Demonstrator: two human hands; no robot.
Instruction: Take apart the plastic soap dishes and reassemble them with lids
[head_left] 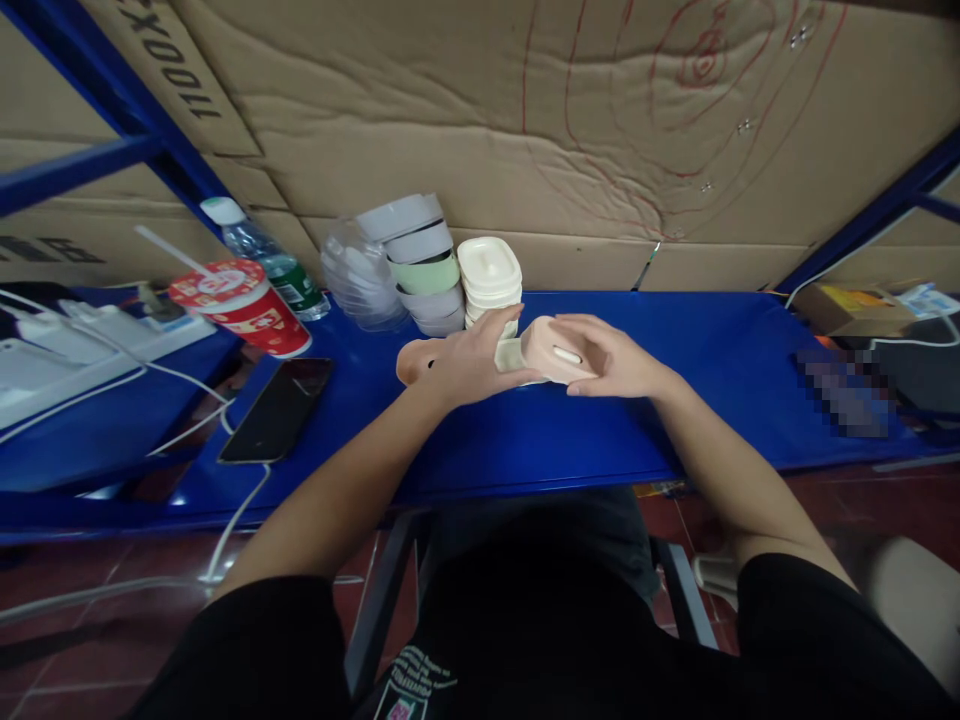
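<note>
A power strip (180, 329) sits at the far left, then a red cup (259, 315) with a straw, leaning beside a tilted bottle (279, 272). A phone (279, 412) lies in front of them on the blue table (487, 455). Next come clear bowls (358, 275) and a leaning stack of coloured bowls (424, 275). A peach piece (412, 362) shows just beside the left hand (466, 362), whose grip is spread, thumb and fingers apart around a pale piece (510, 355); whether it holds that, I cannot tell. Cream boxes (490, 264) are stacked behind. The pink box (551, 350) is over the table, between the hands, pinched by thumb and fingers of the right hand (619, 360). A carton (855, 312) sits far right.
</note>
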